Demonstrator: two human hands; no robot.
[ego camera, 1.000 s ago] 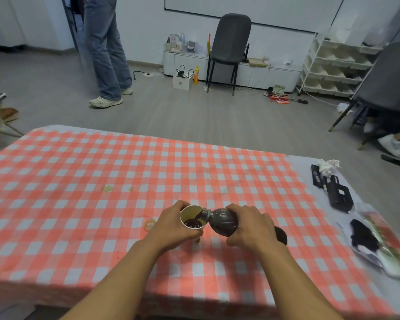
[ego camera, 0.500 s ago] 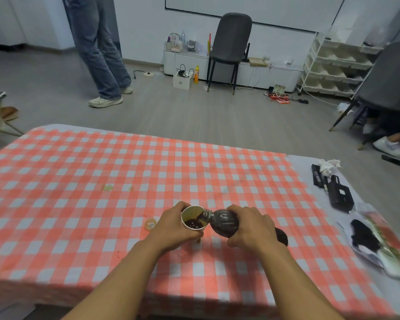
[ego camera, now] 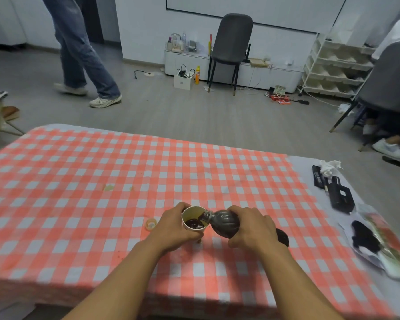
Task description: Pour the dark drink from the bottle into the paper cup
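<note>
Head view.
- Cup: near front edge of counter, mid-width, part filled with dark drink.
- Left hand: wrapped round cup.
- Right hand: clamped on bottle, tipped near level, mouth over cup rim.
- Cap: just left of cup.
- Risks: steeper tilt, surge over rim; squeezed cup buckling, spill on cloth.

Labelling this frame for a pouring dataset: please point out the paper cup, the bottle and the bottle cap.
paper cup (ego camera: 191, 210), head view, inner wall.
bottle (ego camera: 224, 221), head view, shoulder.
bottle cap (ego camera: 151, 224), head view, its middle.
</note>
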